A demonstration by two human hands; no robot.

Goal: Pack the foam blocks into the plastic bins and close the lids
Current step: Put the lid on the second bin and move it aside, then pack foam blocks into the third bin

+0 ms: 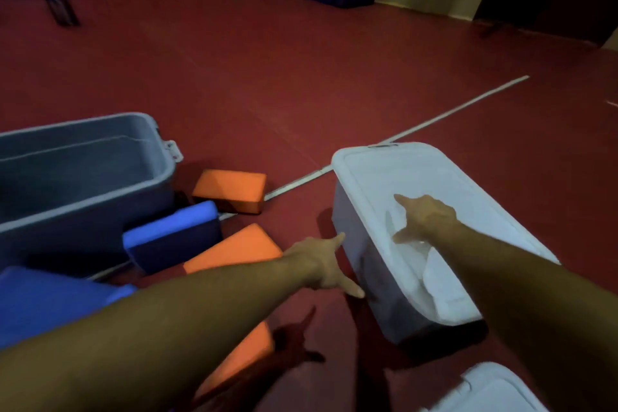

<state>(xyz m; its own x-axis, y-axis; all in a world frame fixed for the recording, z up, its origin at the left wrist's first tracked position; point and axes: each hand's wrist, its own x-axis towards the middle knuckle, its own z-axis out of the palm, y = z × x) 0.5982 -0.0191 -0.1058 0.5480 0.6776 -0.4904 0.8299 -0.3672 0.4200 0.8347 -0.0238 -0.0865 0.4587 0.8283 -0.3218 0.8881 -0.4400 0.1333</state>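
Two hands work at the white translucent plastic bin on the red floor: the left hand, fingers spread, braces its near side wall, while the right hand lies flat and open on the white lid. Pressing evenly along the rim should seat it. Orange foam blocks and blue foam blocks lie unpacked beside the open grey plastic bin.

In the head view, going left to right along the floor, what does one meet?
Open grey bin → blue foam block leaning on it → far orange foam block → left hand → right hand, resting on the lid of the white bin.
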